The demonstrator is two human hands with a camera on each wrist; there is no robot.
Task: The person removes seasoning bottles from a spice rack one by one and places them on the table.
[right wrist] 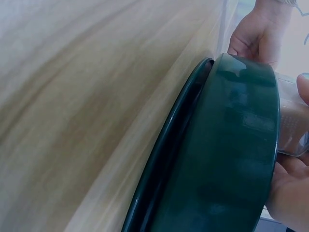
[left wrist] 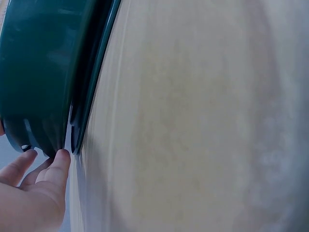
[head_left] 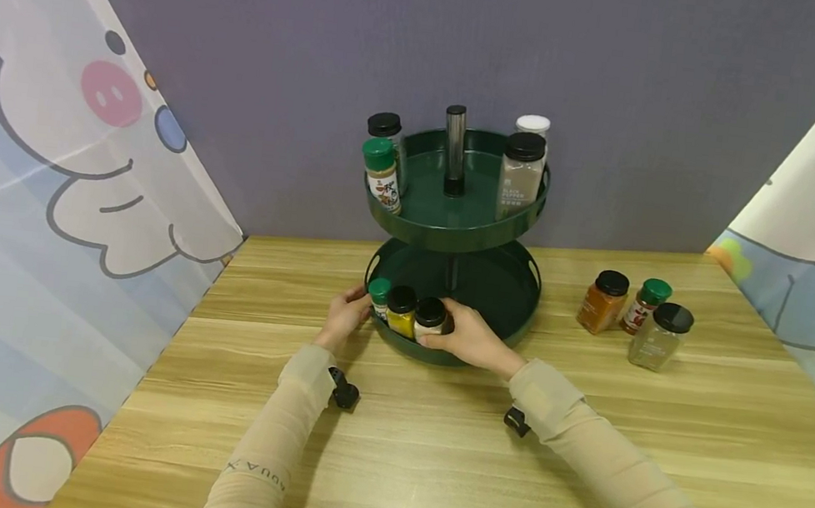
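Observation:
A dark green two-tier rack [head_left: 454, 238] stands on the table. My left hand [head_left: 345, 314] grips its lower tray [left wrist: 41, 72] at the left rim, fingertips [left wrist: 62, 157] touching the wall beside a handle opening. My right hand [head_left: 469, 336] holds a clear, black-lidded spice jar [head_left: 431, 315] with pale contents inside the tray's front edge. In the right wrist view this jar [right wrist: 292, 125] sits between thumb and fingers, just behind the tray wall. Left of it stand a yellow-filled, black-lidded jar [head_left: 401, 308] and a small green-lidded bottle [head_left: 379, 294].
On the upper tray [head_left: 448, 229] are a green-lidded bottle [head_left: 382, 176], a black pepper jar [head_left: 520, 179], and black-lidded and white-lidded jars behind. Right of the rack stand an orange spice jar [head_left: 601, 305], a green-lidded red bottle [head_left: 643, 306] and a black-lidded jar [head_left: 657, 341].

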